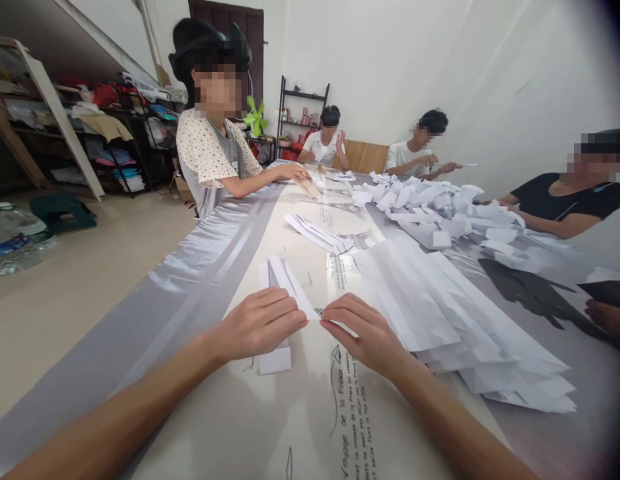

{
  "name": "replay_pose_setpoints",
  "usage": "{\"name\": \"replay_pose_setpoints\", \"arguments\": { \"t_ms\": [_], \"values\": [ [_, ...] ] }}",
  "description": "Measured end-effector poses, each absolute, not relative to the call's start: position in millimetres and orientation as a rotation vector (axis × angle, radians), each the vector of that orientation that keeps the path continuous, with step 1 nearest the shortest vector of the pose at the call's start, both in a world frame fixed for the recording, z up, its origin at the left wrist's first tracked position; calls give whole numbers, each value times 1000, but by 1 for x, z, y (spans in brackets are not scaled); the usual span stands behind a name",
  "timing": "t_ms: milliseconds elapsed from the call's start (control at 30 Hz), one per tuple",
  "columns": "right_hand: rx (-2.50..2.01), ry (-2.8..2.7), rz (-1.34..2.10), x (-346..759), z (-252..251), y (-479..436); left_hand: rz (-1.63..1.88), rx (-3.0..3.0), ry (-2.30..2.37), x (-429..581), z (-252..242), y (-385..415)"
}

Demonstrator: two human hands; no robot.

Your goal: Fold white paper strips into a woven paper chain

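Note:
My left hand [263,321] is closed in a pinch on a folded white paper strip [299,288], which slants up and away from me. At the strip's near end my right hand [363,330] pinches the corner, its fingertips a short gap from the left ones. Beneath my left hand lies another white paper strip [275,361], partly covered by the fingers. Farther along the table, several narrow folded strips [317,235] rest in a loose bundle. To the right of my right hand spreads a fanned stack of white paper sheets [440,313].
A printed cream runner [300,427] covers the middle of the grey tablecloth [155,320]. A heap of folded papers [440,207] lies at the far right. Several co-workers sit or stand around the table; one's hand [295,173] is near a small wooden piece [307,187].

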State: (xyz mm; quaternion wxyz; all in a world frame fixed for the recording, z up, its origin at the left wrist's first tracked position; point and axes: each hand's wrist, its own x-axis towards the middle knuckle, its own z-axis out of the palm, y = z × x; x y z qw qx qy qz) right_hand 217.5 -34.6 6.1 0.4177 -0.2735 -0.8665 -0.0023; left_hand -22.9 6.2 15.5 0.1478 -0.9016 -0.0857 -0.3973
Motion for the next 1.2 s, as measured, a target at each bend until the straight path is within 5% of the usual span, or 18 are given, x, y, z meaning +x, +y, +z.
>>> {"name": "replay_pose_setpoints", "arguments": {
  "t_ms": [1200],
  "values": [
    [-943,-1572,458,229,4,-26,-966,-2655,-689,-72,-7,75]
  ]
}}
